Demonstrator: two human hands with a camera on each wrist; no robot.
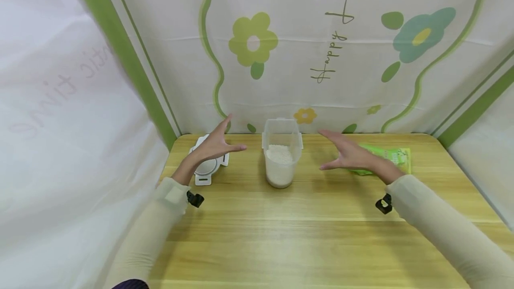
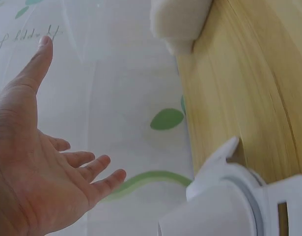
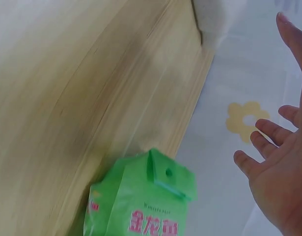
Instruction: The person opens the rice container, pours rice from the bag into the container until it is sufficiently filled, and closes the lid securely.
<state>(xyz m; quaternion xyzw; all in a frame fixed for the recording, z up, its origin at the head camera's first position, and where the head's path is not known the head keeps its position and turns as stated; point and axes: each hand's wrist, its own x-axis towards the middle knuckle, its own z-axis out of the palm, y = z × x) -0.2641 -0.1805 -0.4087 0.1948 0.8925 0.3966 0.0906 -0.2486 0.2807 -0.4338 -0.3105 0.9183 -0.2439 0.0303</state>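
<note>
A clear plastic container (image 1: 280, 168), partly filled with white grains that look like rice, stands uncovered near the table's back edge. To its left hovers my left hand (image 1: 214, 145), fingers extended and thumb spread, touching nothing. Beneath that hand lies a white lid with side flaps (image 1: 204, 173), partly covered by the hand; the left wrist view shows the lid (image 2: 229, 201) close by. My right hand (image 1: 348, 151) is held in the air on the container's right, fingers spread. Behind it a green package (image 1: 397, 157) rests on the table, its folded top (image 3: 173, 179) visible in the right wrist view.
The wooden table (image 1: 281, 235) ends at a white patterned curtain (image 1: 289, 57) right behind the container. More white fabric (image 1: 60, 146) hangs along the left side. Black wrist mounts (image 1: 384, 204) sit on both sleeves.
</note>
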